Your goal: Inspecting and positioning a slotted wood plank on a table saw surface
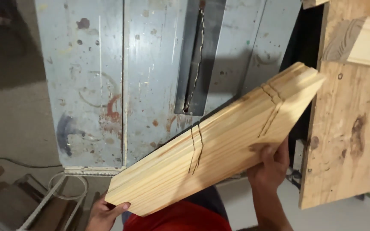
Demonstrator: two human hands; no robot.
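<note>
I hold a long pale pine board (219,141) slanting from lower left up to the right, above the near edge of a grey metal table saw (108,85). The board is made of glued strips and carries two pairs of dark pencil lines across it. My left hand (105,211) grips its lower left end from below, thumb on the edge. My right hand (270,164) holds the board's lower long edge near the right end, fingers curled up onto its face.
The saw blade (195,60) stands in its dark slot at the top centre of the stained saw top. A plywood sheet (352,137) lies at the right with a moulded wood offcut (365,40) on it. A metal frame (48,201) and a cable lie at the lower left.
</note>
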